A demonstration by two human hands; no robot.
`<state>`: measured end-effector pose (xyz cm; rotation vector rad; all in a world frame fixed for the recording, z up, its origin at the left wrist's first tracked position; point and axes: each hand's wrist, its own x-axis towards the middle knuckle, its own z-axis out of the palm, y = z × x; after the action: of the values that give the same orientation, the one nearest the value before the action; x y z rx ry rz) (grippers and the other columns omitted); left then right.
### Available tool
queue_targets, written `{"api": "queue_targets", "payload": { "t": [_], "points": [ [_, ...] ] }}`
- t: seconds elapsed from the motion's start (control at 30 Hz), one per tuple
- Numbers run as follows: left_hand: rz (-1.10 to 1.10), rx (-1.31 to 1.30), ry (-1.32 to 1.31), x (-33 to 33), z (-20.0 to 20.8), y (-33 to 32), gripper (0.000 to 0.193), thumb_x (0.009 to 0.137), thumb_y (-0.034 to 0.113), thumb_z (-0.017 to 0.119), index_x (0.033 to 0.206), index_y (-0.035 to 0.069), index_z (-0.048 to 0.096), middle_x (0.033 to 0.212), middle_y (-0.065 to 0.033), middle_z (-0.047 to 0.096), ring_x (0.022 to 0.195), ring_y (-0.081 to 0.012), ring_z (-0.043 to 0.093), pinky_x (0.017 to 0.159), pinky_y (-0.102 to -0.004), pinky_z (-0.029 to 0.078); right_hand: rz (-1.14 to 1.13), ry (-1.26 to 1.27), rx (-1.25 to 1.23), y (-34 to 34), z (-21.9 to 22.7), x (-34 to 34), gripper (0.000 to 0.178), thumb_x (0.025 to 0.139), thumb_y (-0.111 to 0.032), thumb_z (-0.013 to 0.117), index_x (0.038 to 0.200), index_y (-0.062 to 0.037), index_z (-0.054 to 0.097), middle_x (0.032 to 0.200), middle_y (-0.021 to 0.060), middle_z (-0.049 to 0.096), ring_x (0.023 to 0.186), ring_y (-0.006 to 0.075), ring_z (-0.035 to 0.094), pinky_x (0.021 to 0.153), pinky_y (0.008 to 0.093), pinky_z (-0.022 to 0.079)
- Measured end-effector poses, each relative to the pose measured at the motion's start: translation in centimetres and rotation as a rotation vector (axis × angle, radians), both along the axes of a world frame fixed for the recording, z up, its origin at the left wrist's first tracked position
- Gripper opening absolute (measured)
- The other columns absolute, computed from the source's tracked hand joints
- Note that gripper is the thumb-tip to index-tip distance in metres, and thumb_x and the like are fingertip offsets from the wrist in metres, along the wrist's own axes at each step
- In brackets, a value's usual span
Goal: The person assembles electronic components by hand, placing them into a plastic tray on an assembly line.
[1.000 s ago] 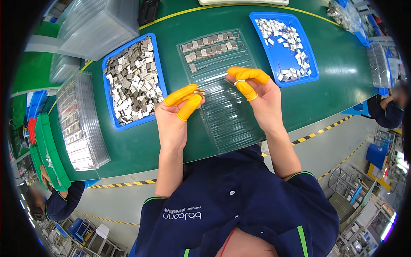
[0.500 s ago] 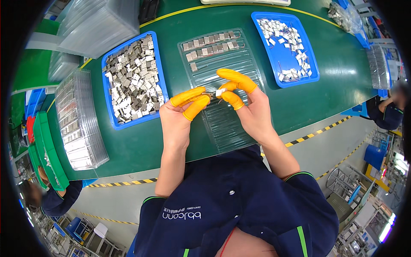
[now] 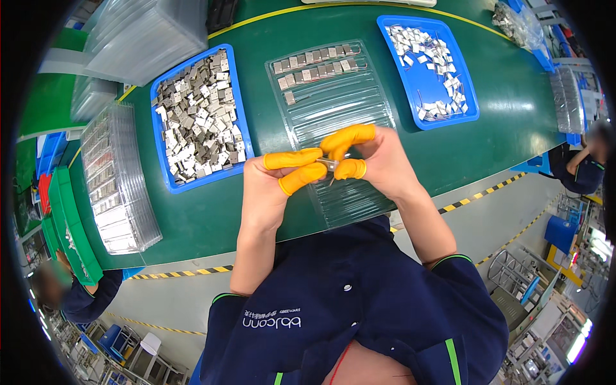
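My left hand (image 3: 276, 176) and my right hand (image 3: 375, 157) meet over the near half of a clear plastic tray, yellow cots covering the fingertips. Pinched in the left fingers is a small silvery metal shell (image 3: 329, 163), its right end against my right fingertips. The right thumb and fingers are closed at that end, around a small white wired connector that they now mostly hide. Beneath them the ribbed clear tray (image 3: 333, 106) carries rows of metal-and-white pieces with wires in its far slots.
On the left stands a blue bin (image 3: 242, 138) heaped with metal shells; on the right, another blue bin (image 3: 471, 106) holds white wired connectors. Stacked clear trays (image 3: 122, 179) and a green bin (image 3: 74, 224) lie farther left. Co-workers sit at both edges.
Both hands have come closer together and a little nearer to me. The white connector, visible in the right fingers before, has met the metal shell and is mostly covered.
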<state>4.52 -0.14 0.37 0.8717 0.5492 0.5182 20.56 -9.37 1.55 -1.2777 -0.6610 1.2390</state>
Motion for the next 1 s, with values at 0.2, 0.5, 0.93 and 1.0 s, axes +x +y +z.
{"api": "queue_targets", "payload": {
  "t": [0.2,0.5,0.93,1.0],
  "points": [
    [-0.014,-0.041,0.026,0.3,-0.1,-0.5,0.023,0.076,-0.001,0.069,0.098,-0.006,0.065,0.083,-0.0132,0.067,0.071,-0.0176,0.064,0.070,-0.0272,0.053,-0.011,0.183,-0.009,-0.5,-0.1,-0.4,0.021,0.070,-0.003,0.075,0.089,0.0024,0.067,0.085,0.0052,0.065,0.081,0.0113,0.060,0.073,0.0244,0.049],
    [0.338,0.238,0.145,1.2,0.4,-0.9,0.019,0.087,0.009,0.060,0.097,-0.007,0.064,0.088,-0.0125,0.066,0.077,-0.0171,0.064,0.070,-0.0258,0.052,-0.349,-0.403,0.123,0.3,0.7,-0.9,0.015,0.076,-0.004,0.068,0.091,-0.0032,0.069,0.087,0.0057,0.066,0.080,0.0147,0.061,0.072,0.0260,0.048],
    [0.091,0.361,0.236,0.5,-0.4,-0.3,0.015,0.088,0.010,0.058,0.093,-0.003,0.058,0.081,-0.0040,0.060,0.067,-0.0070,0.054,0.061,-0.0205,0.044,-0.104,-1.124,0.277,1.4,0.6,-0.6,0.023,0.063,-0.007,0.072,0.086,-0.0083,0.069,0.095,0.0045,0.060,0.096,0.0246,0.055,0.092,0.0399,0.040],
    [0.107,0.425,0.257,0.3,-0.5,-0.1,0.015,0.089,0.011,0.057,0.095,-0.003,0.057,0.083,-0.0035,0.059,0.068,-0.0069,0.055,0.060,-0.0194,0.043,-0.042,-1.206,0.306,1.6,0.3,-0.5,0.020,0.064,-0.006,0.071,0.083,-0.0080,0.068,0.093,0.0054,0.060,0.098,0.0252,0.054,0.093,0.0406,0.039]
  ]
}}
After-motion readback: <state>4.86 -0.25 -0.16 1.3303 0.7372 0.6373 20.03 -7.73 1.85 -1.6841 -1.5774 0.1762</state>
